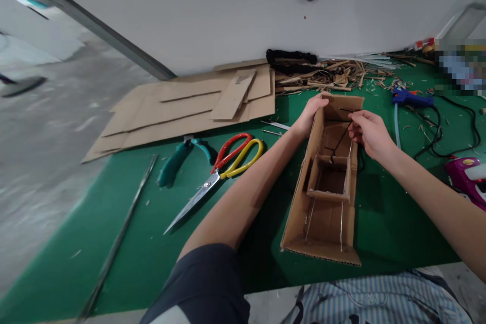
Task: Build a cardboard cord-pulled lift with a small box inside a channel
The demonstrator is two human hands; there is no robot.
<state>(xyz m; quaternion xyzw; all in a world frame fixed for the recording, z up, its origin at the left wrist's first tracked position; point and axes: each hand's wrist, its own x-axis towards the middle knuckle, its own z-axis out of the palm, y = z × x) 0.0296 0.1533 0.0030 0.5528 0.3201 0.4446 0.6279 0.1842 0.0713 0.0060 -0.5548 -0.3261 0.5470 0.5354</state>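
Observation:
A long open cardboard box (pixel 299 212) lies on the green table, its far end turned slightly right. Inside it a smaller square cardboard frame (pixel 329 195) sits between thin pale strings running lengthwise. My left hand (pixel 312 111) grips the box's far left corner, fingers wrapped over the wall. At the upper right edge, my right hand (pixel 366 130) pinches a thin black cord (pixel 340 143), which runs down to the far side of the small frame.
Red-and-yellow-handled scissors (pixel 207 184), teal pliers (pixel 176 162) and thin rods (pixel 121 235) lie left. Cardboard sheets (pixel 163 111), brown scraps (pixel 334 75) and a black fuzzy bundle (pixel 290 61) are behind. Right are a blue glue gun (pixel 412 97) and a purple device (pixel 465 174).

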